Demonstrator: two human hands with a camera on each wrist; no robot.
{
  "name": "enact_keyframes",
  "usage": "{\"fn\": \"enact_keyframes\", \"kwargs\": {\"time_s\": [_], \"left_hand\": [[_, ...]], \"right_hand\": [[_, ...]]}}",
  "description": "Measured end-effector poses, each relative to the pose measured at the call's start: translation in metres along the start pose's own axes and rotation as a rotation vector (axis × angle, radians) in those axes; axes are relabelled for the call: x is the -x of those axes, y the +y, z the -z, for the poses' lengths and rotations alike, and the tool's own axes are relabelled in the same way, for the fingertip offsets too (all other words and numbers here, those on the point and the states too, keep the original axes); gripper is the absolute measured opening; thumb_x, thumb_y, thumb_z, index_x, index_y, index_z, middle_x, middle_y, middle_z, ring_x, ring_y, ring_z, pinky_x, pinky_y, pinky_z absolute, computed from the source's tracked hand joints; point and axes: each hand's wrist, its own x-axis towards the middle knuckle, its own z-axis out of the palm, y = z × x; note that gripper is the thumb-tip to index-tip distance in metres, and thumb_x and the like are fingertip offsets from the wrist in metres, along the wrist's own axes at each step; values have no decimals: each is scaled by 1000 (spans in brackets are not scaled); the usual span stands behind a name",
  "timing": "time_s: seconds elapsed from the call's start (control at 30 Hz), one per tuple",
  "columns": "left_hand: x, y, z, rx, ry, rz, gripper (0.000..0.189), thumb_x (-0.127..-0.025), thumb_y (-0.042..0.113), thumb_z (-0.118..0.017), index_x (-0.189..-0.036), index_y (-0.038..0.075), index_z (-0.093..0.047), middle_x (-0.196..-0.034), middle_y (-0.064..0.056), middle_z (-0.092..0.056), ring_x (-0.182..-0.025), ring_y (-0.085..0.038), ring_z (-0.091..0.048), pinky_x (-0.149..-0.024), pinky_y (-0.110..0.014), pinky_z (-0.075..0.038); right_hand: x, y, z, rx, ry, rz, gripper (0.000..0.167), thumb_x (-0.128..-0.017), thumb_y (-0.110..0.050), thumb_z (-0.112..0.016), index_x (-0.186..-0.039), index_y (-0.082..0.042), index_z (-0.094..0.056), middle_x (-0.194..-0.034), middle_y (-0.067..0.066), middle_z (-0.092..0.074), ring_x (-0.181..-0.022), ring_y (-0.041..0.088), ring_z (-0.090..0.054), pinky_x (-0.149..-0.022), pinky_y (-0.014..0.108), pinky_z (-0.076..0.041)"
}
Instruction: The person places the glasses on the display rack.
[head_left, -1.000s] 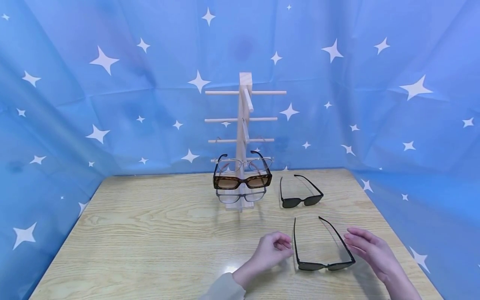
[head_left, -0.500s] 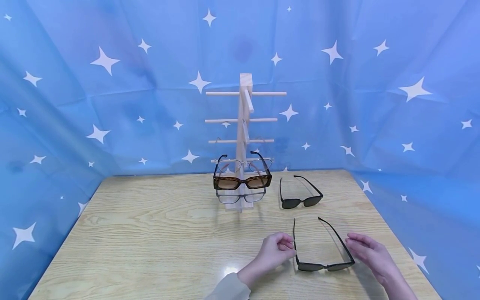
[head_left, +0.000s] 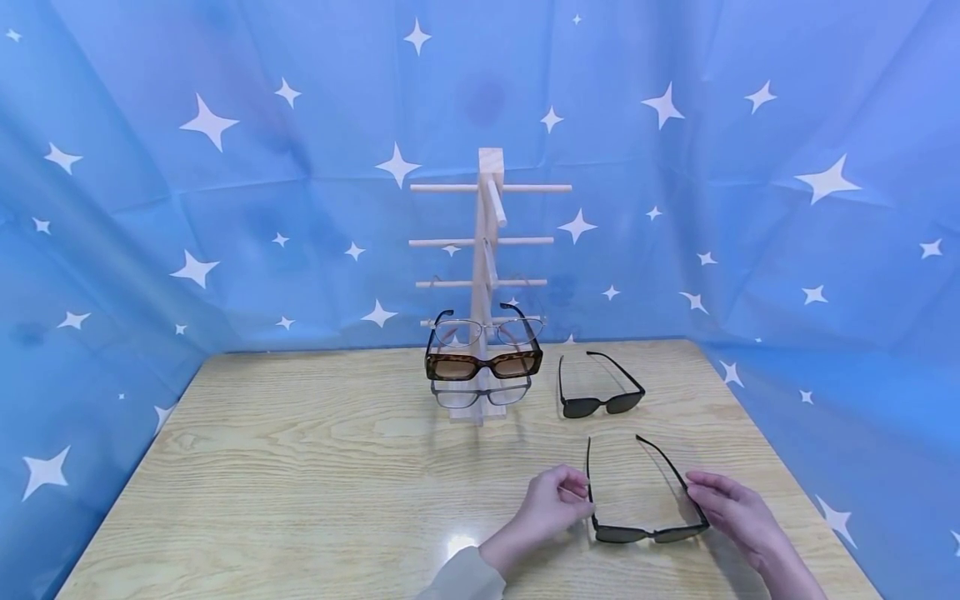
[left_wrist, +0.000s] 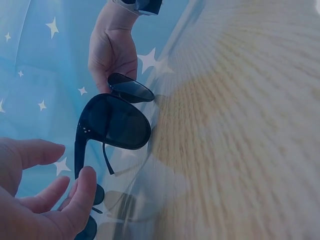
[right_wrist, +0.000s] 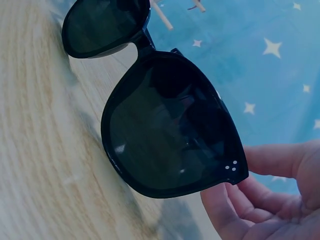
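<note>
A pair of black sunglasses [head_left: 649, 533] lies on the wooden table with its temples unfolded, pointing toward the back. Beside its left temple is my left hand [head_left: 551, 505]. In the left wrist view the thumb overlaps that temple, while the index finger stays apart from it. My right hand [head_left: 733, 515] meets the right temple near the hinge. Seen from the right wrist, the index finger and thumb end behind the edge of the dark lens [right_wrist: 170, 125], which hides their contact. Both lenses face my body.
A second pair of black sunglasses [head_left: 602, 405] lies farther back on the right. A wooden display stand [head_left: 483, 208] carries tortoiseshell sunglasses [head_left: 483, 366], thin-rimmed glasses [head_left: 517, 331] and grey-framed glasses [head_left: 457, 398]. Behind the table [head_left: 300, 467] hangs a blue star-patterned cloth [head_left: 300, 208].
My right hand has moved left, from a gap beside the right temple to meeting it. My left hand has shifted slightly right, up to the left temple. The sunglasses have stayed nearly still.
</note>
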Motion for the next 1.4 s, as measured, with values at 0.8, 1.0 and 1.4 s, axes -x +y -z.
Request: {"fn": "enact_keyframes", "kwargs": {"time_s": [0.8, 1.0, 1.4], "left_hand": [[-3, -4, -16, 161, 50, 129, 25, -71, -16, -66, -92, -5, -60, -77, -5, -59, -57, -11, -56, -55, -29, -56], [-2, 0, -13, 216, 38, 145, 24, -72, -15, -65, -94, -7, -59, -78, -5, -58, -57, -11, -56, -55, -28, -56], [6, 26, 2, 351, 5, 145, 27, -73, -17, -64, -98, -9, -58, -82, -6, -59, -61, -10, -58, -62, -28, -57]], "right_hand": [[3, 4, 0, -187, -21, 56, 20, -92, 0, -55, -93, -17, -65, -85, 0, -69, -75, 8, -65, -67, 20, -54], [6, 0, -1, -180, -17, 85, 20, -93, 1, -52, -95, -15, -64, -86, 1, -68, -78, 10, -65, -68, 21, -54], [13, -15, -8, -231, -55, 172, 23, -92, 3, -53, -95, -16, -66, -88, 1, -68, -81, 10, -66, -71, 22, -55]]}}
